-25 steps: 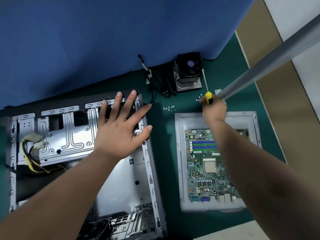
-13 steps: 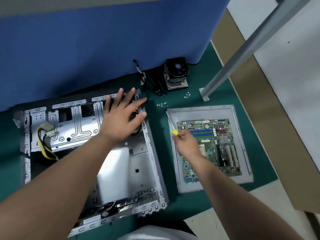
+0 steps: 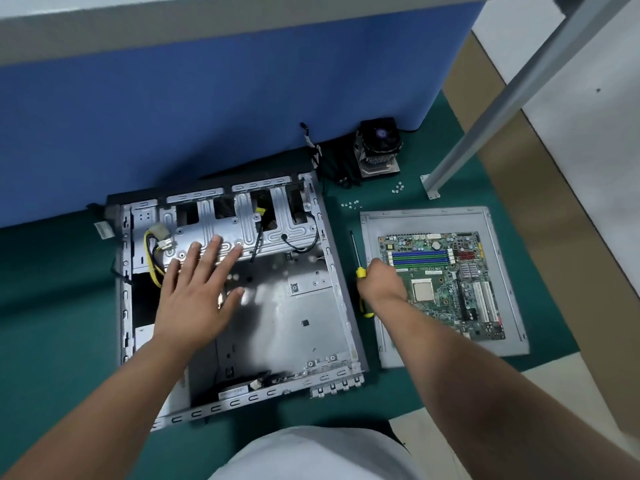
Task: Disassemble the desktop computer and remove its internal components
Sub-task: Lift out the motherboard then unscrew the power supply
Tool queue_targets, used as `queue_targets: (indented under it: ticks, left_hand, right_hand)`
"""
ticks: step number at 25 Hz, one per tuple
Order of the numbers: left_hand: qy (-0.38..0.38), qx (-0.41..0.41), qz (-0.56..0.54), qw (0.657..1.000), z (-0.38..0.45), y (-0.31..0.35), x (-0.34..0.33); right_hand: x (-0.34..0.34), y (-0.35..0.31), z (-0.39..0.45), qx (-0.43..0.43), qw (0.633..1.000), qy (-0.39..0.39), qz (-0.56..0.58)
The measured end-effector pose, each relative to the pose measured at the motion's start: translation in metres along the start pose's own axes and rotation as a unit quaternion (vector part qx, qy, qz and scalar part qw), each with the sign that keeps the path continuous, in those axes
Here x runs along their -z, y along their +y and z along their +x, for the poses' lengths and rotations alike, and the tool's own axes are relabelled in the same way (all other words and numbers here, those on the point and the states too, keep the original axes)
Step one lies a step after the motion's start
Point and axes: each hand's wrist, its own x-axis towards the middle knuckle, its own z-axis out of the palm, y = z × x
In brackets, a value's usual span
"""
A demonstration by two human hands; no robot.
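- Now opened, the computer case (image 3: 311, 299) lies on the green mat (image 3: 52, 323), left hand (image 3: 197, 292) spread flat-fingered over it.
- Right hand (image 3: 382, 284) grips a yellow-handled screwdriver (image 3: 356, 261) between case and motherboard (image 3: 446, 282).
- Behind, a cooling fan (image 3: 379, 147).

Your green mat (image 3: 59, 306) carries the open computer case (image 3: 341, 292), a grey side panel (image 3: 505, 278), the cooler fan (image 3: 379, 147) and loose screws (image 3: 350, 204).
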Motion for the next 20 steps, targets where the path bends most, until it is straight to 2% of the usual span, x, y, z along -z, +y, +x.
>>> queue_targets:
  ticks: [4,8,12,15,17,18,20]
  left_hand:
    - [0.006,-0.002,0.055,0.998,0.004,-0.002,-0.009]
    - [0.034,-0.018,0.066,0.997,0.003,-0.005,-0.013]
    - [0.008,-0.004,0.039,0.999,0.002,-0.002,-0.006]
    - [0.003,-0.046,-0.038,0.998,-0.005,-0.005,0.006]
    - [0.076,-0.061,-0.096,0.991,-0.016,-0.016,0.014]
    - [0.134,-0.028,-0.115,0.984,-0.019,-0.022,0.019]
    - [0.205,0.112,-0.137,0.963,-0.017,-0.037,0.03]
  right_hand:
    - [0.003,0.005,-0.003,0.016,1.0,-0.006,0.02]
    - [0.015,0.018,-0.019,0.038,0.994,0.006,0.102]
    - [0.035,0.01,-0.05,0.103,0.97,0.078,0.206]
    - [0.041,-0.014,-0.084,0.188,0.94,0.157,0.239]
    - [0.032,-0.029,-0.11,0.248,0.929,0.191,0.198]
    - [0.024,-0.033,-0.123,0.277,0.928,0.191,0.161]
    - [0.005,-0.038,-0.144,0.315,0.93,0.164,0.089]
